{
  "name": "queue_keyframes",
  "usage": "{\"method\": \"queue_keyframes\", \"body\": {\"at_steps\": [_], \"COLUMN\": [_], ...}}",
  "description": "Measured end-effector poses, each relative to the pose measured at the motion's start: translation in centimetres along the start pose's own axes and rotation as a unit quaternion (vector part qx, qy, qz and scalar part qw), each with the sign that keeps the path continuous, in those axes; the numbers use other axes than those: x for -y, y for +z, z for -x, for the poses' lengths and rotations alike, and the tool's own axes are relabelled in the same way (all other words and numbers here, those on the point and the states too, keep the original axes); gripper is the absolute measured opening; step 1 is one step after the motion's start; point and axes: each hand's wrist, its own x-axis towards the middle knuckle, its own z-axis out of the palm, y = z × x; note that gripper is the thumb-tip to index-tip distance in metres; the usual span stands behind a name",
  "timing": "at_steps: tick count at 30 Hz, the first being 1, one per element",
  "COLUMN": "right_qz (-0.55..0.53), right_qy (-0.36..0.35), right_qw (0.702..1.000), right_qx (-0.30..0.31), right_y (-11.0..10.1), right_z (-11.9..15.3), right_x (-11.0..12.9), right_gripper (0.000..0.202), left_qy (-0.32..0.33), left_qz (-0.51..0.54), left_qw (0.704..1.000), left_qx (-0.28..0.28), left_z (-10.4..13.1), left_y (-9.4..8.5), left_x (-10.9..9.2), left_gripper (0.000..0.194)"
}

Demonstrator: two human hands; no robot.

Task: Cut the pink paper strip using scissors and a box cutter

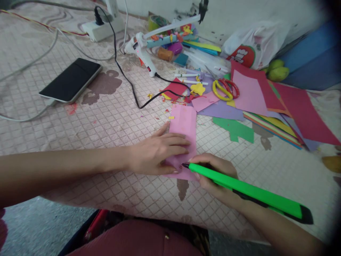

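Observation:
A strip of pink paper (183, 121) lies lengthwise on the cloth-covered table in front of me. My left hand (162, 151) rests flat across it with the fingers spread, touching its lower half. In my right hand (215, 169) is a long, thick green pen (245, 186) with a black tip and a black end, slanting down to the left. Its tip is at a small dark reddish mark near the paper's lower end, beside my left thumb. Whether the tip touches the paper I cannot tell. A tiny yellow piece sits on the paper's upper left edge.
Beyond the paper are a white glue gun (144, 53) with its black cord, paper scraps, and scissors (226, 89) with yellow and red handles. Coloured paper sheets (303, 110) and a green cutout (234, 129) lie to the right. A phone (70, 80) and power strip (102, 29) are left.

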Motion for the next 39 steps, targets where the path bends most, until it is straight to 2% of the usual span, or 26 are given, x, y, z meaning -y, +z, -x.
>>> {"method": "queue_keyframes", "body": {"at_steps": [13, 21, 24, 30, 32, 34, 39], "right_qz": [-0.017, -0.064, -0.061, -0.053, -0.048, -0.045, -0.019], "right_qy": [-0.003, 0.044, 0.029, 0.021, 0.017, 0.012, 0.000], "right_qw": [1.000, 0.997, 0.998, 0.998, 0.999, 0.999, 1.000], "right_qx": [-0.011, -0.023, -0.018, -0.002, -0.015, -0.022, -0.024], "right_y": [0.4, -0.4, -0.6, -0.6, -0.5, -0.4, -0.3], "right_z": [0.1, 0.7, 0.9, 0.6, 0.5, 0.4, 0.1], "right_x": [-0.3, -0.5, -0.6, -0.4, -0.4, -0.3, -0.2], "right_gripper": [0.020, 0.019, 0.023, 0.017, 0.016, 0.017, 0.017], "left_qy": [0.004, 0.002, 0.004, 0.013, 0.022, 0.025, 0.021], "left_qz": [0.001, -0.018, -0.040, -0.075, -0.046, -0.023, -0.027], "left_qw": [1.000, 1.000, 0.999, 0.996, 0.998, 0.999, 0.999], "left_qx": [-0.001, 0.000, -0.009, -0.054, -0.048, -0.018, 0.011], "left_z": [-0.1, 0.1, 0.2, 0.2, 0.1, 0.1, 0.0], "left_y": [0.0, 0.1, 0.1, 0.1, 0.1, 0.1, 0.2], "left_x": [0.0, -0.1, -0.3, -0.5, -0.4, -0.3, -0.3], "left_gripper": [0.049, 0.045, 0.045, 0.053, 0.050, 0.046, 0.042]}}
